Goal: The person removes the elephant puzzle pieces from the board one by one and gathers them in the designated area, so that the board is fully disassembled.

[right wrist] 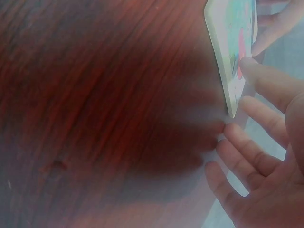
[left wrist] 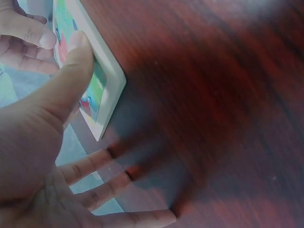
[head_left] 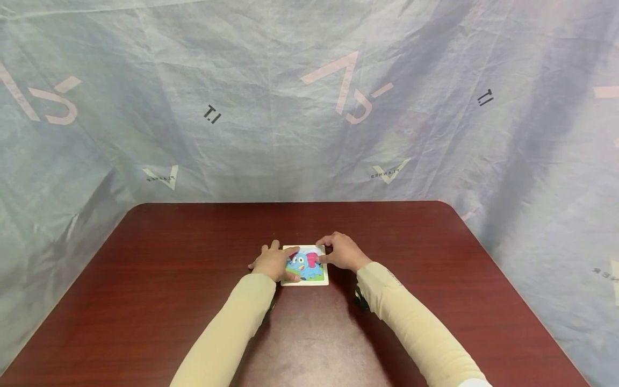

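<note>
A small square picture puzzle [head_left: 309, 284] with a white frame lies flat on the table, showing a blue elephant with a pink ear [head_left: 312, 260]. Across its left side spreads my left hand [head_left: 272, 263], thumb and index finger on the picture. In the left wrist view that hand's other fingers are extended, their tips down by the tabletop. My right hand [head_left: 344, 252] is at the puzzle's right side. Its thumb [right wrist: 251, 71] touches the picture near the pink part, with the other fingers loosely bent around the corner.
The dark red wooden table [head_left: 184, 290] has rounded far corners. A grey printed cloth [head_left: 271, 107] hangs behind it and along the sides. Dark straps or devices show under both wrists.
</note>
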A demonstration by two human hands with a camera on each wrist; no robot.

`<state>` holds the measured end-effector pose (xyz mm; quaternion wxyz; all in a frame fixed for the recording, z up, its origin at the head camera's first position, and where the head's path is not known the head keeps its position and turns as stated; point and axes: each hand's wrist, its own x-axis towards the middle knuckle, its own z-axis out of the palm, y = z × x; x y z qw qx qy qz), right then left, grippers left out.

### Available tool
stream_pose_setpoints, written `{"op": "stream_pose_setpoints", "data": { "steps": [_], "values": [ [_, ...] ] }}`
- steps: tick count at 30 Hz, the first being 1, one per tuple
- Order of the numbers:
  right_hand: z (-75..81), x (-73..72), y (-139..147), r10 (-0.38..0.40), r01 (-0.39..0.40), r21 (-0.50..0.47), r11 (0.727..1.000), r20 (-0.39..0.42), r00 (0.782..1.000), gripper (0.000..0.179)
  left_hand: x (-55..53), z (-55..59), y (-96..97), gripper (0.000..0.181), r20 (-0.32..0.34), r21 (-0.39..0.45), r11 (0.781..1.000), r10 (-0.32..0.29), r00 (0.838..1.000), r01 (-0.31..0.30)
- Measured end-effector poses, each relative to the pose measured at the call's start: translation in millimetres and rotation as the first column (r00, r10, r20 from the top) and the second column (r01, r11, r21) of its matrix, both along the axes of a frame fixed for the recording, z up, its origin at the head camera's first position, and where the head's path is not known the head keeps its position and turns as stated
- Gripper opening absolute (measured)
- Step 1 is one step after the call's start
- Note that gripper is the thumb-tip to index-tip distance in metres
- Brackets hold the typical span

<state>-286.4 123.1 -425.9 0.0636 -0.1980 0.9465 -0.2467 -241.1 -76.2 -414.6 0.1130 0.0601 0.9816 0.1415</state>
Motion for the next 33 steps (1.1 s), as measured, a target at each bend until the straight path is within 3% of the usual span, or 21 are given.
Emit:
{"op": "stream_pose_setpoints", "data": {
  "steps": [33],
  "values": [
    [4.6,-6.6,-4.8,-0.01,0.01,0.004,1.0,0.042,0.999,0.029,2.0,3.5,3.7,0.078,0.026,-0.024,0.999,0.031,0.999,-0.03]
  ]
}}
